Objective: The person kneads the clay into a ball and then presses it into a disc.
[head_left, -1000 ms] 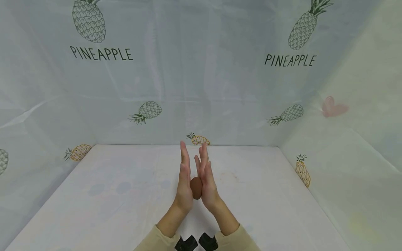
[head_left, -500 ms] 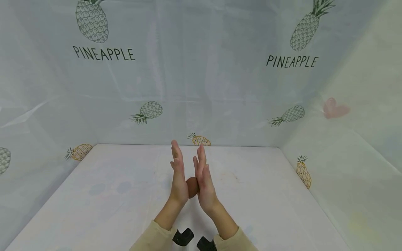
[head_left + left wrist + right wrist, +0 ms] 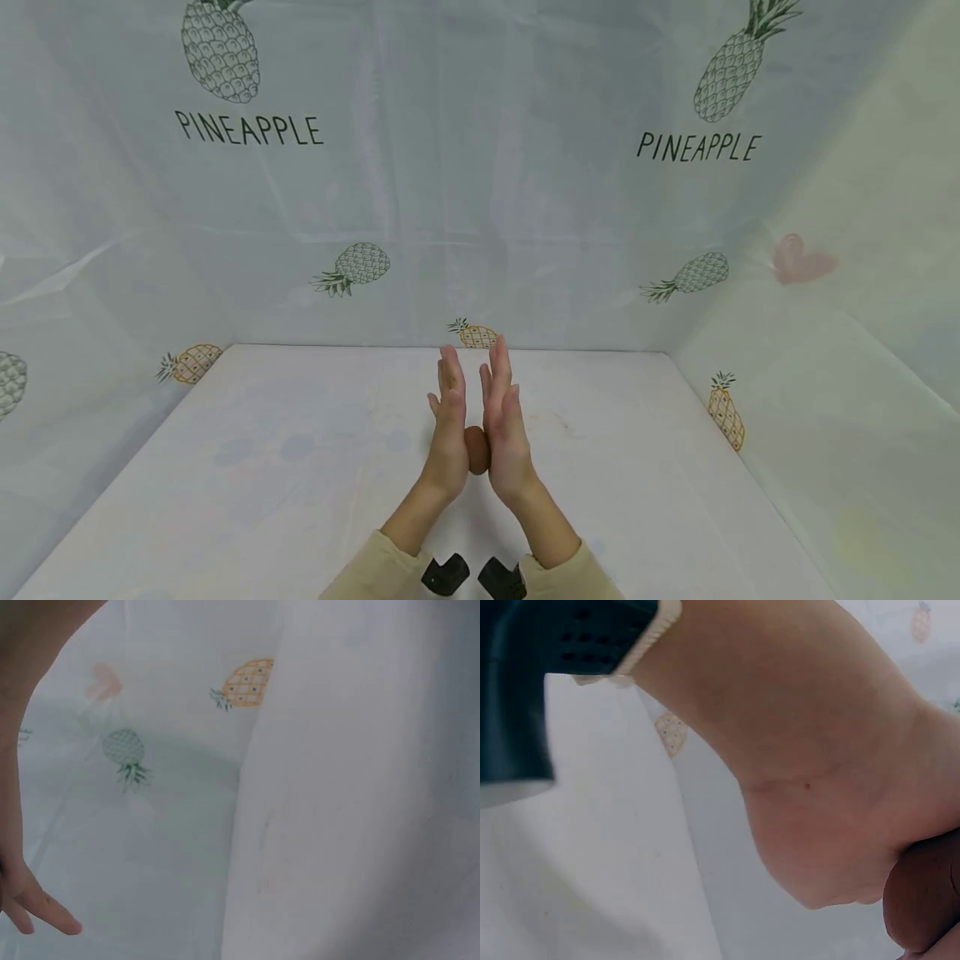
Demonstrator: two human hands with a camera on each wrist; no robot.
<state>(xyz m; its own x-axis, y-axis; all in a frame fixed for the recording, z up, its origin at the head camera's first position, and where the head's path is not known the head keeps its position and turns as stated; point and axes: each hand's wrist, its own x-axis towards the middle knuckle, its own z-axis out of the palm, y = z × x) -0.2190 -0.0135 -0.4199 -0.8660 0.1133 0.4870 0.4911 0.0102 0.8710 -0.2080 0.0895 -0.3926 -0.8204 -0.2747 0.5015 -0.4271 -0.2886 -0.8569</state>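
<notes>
A smooth brown egg-shaped lump (image 3: 477, 451) is pressed between two upright palms above the table in the head view. On its left side my left hand (image 3: 449, 437) lies flat against it, fingers straight and pointing forward. My right hand (image 3: 509, 446) faces it from the other side, also straight-fingered. In the right wrist view the lump (image 3: 921, 900) shows at the lower right edge, beside the base of a palm, with fine marks on its surface. The left wrist view has only some fingers (image 3: 45, 906) at its lower left; the lump is out of sight there.
Below the hands spreads a white table (image 3: 315, 500). Pale sheeting printed with pineapples (image 3: 480, 192) stands at the back and both sides. Black wrist-camera mounts (image 3: 446, 575) sit inside both beige sleeves (image 3: 378, 571), close to each other.
Both hands and the lump shifted left, then back right. The palms slid against each other, and the lump stayed between them. The camera view moved slightly.
</notes>
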